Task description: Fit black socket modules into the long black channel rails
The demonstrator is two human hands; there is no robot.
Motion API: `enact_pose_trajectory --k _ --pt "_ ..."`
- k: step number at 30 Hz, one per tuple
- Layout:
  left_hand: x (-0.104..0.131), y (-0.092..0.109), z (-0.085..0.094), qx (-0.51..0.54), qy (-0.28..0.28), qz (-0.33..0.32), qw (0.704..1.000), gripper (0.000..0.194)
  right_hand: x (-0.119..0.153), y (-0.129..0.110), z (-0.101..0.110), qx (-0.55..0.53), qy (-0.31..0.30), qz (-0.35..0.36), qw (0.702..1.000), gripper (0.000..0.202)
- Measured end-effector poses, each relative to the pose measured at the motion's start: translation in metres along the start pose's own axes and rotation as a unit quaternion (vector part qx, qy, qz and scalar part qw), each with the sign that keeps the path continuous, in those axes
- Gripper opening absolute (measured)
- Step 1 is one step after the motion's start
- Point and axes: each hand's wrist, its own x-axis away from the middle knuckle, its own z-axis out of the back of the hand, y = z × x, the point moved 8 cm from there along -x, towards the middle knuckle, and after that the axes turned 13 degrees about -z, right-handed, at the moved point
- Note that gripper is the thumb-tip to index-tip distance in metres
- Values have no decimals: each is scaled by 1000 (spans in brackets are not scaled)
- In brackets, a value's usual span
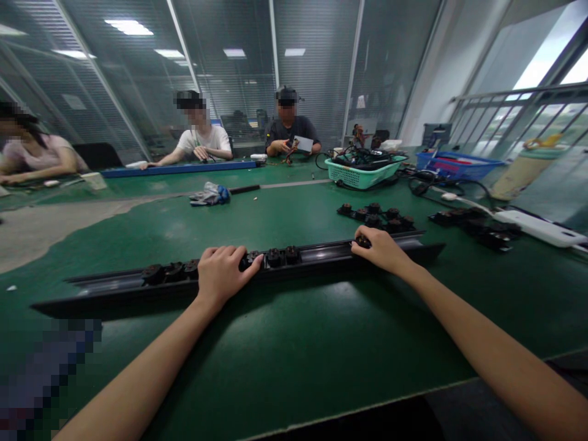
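A long black channel (pixel 321 252), open at the top like a power strip housing, lies across the green table before me. Several small black socket modules (pixel 274 257) sit in a row inside it, left of its middle. My left hand (pixel 223 269) is closed over that row, fingers across the channel and thumb against a module; part of the row is hidden beneath it. Near the channel's right end, my right hand (pixel 379 248) pinches another black socket module (pixel 362 241) at the channel's opening. Whether that module touches the channel floor, I cannot tell.
Loose socket modules (pixel 374 214) lie behind the channel, with more dark parts (pixel 478 225) to the right. Beyond are a green basket (pixel 362 174), a blue basket (pixel 459 164), a white power strip (pixel 542 228) and a glove (pixel 211 194). Several people sit across the table.
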Motion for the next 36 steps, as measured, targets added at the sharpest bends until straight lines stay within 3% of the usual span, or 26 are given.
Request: enact_pose_trajectory --k 36 --pt "1 -1 -2 -7 -2 -1 1000 50 -7 36 13 45 -48 -69 995 24"
